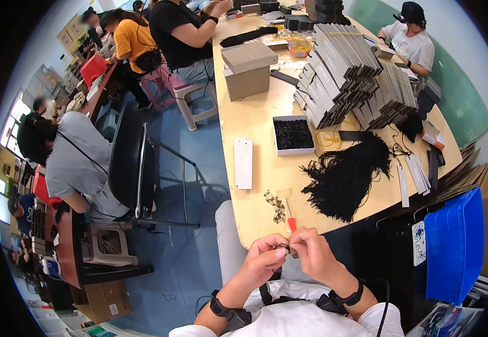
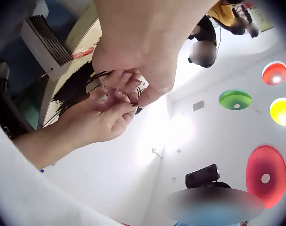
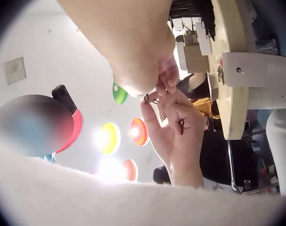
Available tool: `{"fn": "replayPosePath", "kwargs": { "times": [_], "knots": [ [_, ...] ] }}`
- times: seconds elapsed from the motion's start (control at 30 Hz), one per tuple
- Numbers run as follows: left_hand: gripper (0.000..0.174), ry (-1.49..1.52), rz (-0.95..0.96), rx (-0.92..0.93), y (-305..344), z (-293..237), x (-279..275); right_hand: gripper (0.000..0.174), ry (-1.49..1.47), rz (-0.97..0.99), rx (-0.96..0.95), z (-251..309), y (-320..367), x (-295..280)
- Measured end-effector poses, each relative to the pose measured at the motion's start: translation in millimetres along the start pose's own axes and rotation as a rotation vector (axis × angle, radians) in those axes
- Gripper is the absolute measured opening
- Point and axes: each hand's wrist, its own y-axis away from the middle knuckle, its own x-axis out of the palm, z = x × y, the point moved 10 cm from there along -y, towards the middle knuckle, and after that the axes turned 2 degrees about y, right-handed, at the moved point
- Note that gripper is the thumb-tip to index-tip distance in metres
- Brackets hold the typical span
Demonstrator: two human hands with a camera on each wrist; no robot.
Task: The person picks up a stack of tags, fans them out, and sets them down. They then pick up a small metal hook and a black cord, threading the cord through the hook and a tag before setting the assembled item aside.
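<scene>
While left hand (image 1: pixel 261 261) and right hand (image 1: pixel 317 257) pinch dark cord (image 1: pixel 281 246), loop lying sideways, ends unclear

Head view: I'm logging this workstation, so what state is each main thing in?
Left hand: pinching thin black cord
Right hand: pinching the same cord
White rectangular box: open, filled with black strings
Long black string bundle: spread loose
Slim red-handled tool: lying on pale yellow table
Flat white rectangular pieces: overlapping
Flat grey cardboard pieces: piled high

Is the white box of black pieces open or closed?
Open: no lid covers the white box, and its black pieces show.
</scene>
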Motion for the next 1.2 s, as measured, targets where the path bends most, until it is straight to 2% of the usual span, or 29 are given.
{"fn": "replayPosePath", "kwargs": {
  "times": [0.03,0.17,0.27,0.33,0.57,0.6,0.63,0.7,0.8,0.83,0.87,0.9,0.93,1.03,1.1,1.2],
  "knots": [
    [0.01,0.06,0.053,0.005,0,0,4,0.018,0.0,-0.001,0.001,1,0,1],
    [0.008,0.073,0.035,-0.009,2,-1,8,0.017,0.015,-0.021,-0.018,5,1,3],
    [0.008,-0.073,-0.006,0.086,4,-12,6,0.015,-0.075,-0.035,0.013,7,-3,-1],
    [0.009,-0.372,-0.05,0.222,6,-27,2,0.015,-0.137,-0.027,0.044,7,-6,-4],
    [0.01,-0.323,0.007,0.165,9,-27,9,0.015,-0.29,0.111,0.226,-1,-5,5],
    [0.01,-0.213,0.045,0.148,7,-24,11,0.015,-0.305,0.15,0.276,-4,-3,9],
    [0.011,-0.103,0.082,0.131,7,-21,13,0.015,-0.305,0.15,0.276,-6,-3,11],
    [0.011,-0.072,0.083,0.119,6,-17,9,0.013,-0.144,0.036,-0.002,13,-7,3],
    [0.011,-0.05,0.073,0.116,5,-17,9,0.013,-0.101,0.008,-0.031,13,-5,2],
    [0.011,-0.058,0.062,0.123,5,-18,8,0.013,-0.102,0.008,-0.031,16,-6,1],
    [0.011,-0.059,0.061,0.123,5,-17,8,0.014,-0.196,0.026,0.108,7,-6,2],
    [0.011,-0.205,0.012,0.186,7,-23,4,0.015,-0.291,0.045,0.248,-3,-3,5],
    [0.011,-0.351,-0.038,0.248,8,-29,1,0.015,-0.291,0.044,0.249,-3,-4,4],
    [0.01,-0.491,-0.051,0.285,9,-37,7,0.013,-0.296,-0.004,0.187,0,-9,-3],
    [0.01,-0.507,-0.058,0.273,10,-38,9,0.011,-0.229,-0.01,0.078,5,-10,-5],
    [0.011,-0.533,-0.064,0.275,9,-39,9,0.004,-0.27,0.053,0.116,-1,-8,1]
  ]
}}
